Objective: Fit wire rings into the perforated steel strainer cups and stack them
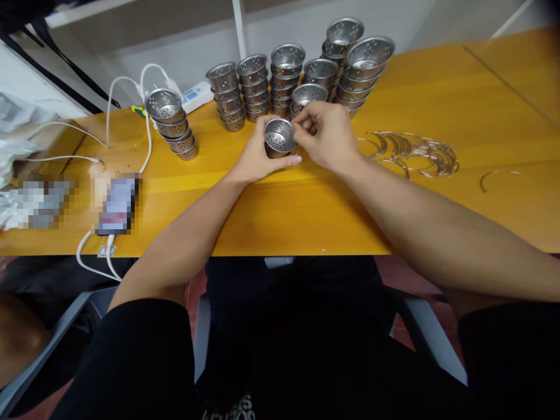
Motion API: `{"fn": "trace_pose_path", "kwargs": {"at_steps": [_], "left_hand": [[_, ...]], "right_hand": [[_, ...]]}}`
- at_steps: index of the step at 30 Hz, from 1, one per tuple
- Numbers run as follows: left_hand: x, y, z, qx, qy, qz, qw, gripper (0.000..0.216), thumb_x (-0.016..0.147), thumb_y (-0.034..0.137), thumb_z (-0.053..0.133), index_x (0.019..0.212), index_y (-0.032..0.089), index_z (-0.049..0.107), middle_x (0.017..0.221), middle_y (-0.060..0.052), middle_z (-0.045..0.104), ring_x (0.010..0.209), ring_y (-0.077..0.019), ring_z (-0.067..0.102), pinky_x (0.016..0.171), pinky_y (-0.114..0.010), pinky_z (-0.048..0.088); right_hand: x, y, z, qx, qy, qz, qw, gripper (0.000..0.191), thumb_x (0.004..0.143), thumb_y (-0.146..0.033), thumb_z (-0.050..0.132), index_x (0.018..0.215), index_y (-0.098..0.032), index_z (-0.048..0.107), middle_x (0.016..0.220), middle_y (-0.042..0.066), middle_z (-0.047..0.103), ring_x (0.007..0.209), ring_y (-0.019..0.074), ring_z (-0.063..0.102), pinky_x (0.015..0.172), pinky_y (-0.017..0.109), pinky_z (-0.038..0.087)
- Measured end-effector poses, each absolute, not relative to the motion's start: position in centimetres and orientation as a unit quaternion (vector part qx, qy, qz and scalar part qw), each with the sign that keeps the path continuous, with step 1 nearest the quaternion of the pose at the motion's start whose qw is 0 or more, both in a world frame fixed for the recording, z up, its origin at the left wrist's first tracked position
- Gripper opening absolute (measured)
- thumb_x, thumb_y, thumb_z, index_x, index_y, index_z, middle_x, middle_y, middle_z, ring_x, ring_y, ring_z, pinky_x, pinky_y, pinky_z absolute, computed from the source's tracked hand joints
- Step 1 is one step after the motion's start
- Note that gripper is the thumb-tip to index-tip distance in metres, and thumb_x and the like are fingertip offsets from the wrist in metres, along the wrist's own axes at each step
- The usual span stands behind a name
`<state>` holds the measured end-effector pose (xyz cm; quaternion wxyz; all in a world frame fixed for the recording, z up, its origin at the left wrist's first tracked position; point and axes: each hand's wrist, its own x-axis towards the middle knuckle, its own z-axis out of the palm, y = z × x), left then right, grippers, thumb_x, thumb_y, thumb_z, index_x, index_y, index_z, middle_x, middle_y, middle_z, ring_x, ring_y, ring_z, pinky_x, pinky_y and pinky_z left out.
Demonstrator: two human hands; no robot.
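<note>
My left hand point(256, 160) is wrapped round a small perforated metal cup point(278, 138), holding it tilted just above the yellow table point(280, 216). At the cup's right rim my right hand point(326, 134) has its fingers pinched together; what they pinch is too thin to name. A pile of curved wire handles point(415, 153) lies to the right of my right hand. Stacks of the same metal cups point(289, 79) stand right behind both hands.
A separate leaning cup stack point(172, 122) stands at the left. White cables point(126, 99) run to a phone point(117, 205) near the front left edge. One loose wire point(499, 175) lies far right. Crumpled plastic point(13, 128) sits at the left edge.
</note>
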<state>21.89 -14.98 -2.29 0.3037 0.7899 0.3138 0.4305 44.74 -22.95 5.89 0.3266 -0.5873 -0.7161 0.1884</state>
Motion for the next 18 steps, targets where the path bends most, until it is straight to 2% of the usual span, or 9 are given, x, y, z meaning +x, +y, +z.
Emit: {"fn": "trace_pose_path", "kwargs": {"at_steps": [4, 9, 18], "left_hand": [[21.99, -15.27, -2.07, 0.791, 0.313, 0.435, 0.296, 0.112, 0.068, 0.074, 0.122, 0.152, 0.030, 0.063, 0.153, -0.014, 0.077, 0.152, -0.0442, 0.078, 0.142, -0.068, 0.061], [21.99, -15.53, -2.17, 0.803, 0.307, 0.430, 0.276, 0.107, 0.076, 0.074, 0.117, 0.155, 0.028, 0.060, 0.153, -0.014, 0.077, 0.151, -0.0430, 0.079, 0.140, -0.067, 0.063], [22.05, -15.54, -1.90, 0.785, 0.323, 0.430, 0.308, 0.110, 0.069, 0.070, 0.123, 0.153, 0.031, 0.064, 0.152, -0.011, 0.075, 0.156, -0.0439, 0.076, 0.145, -0.066, 0.058]], "right_hand": [[44.62, -22.93, 5.92, -0.602, -0.711, 0.185, 0.312, 0.034, 0.116, -0.067, 0.077, 0.127, -0.035, 0.084, 0.129, 0.009, 0.088, 0.124, 0.0391, 0.083, 0.084, 0.048, 0.072], [44.65, -22.71, 5.47, -0.587, -0.713, 0.187, 0.335, 0.028, 0.117, -0.060, 0.078, 0.126, -0.035, 0.086, 0.125, 0.010, 0.089, 0.120, 0.0392, 0.084, 0.088, 0.050, 0.072], [44.79, -22.77, 5.22, -0.591, -0.700, 0.202, 0.345, 0.023, 0.115, -0.060, 0.079, 0.123, -0.039, 0.085, 0.123, 0.006, 0.089, 0.121, 0.0389, 0.081, 0.089, 0.054, 0.070]]}}
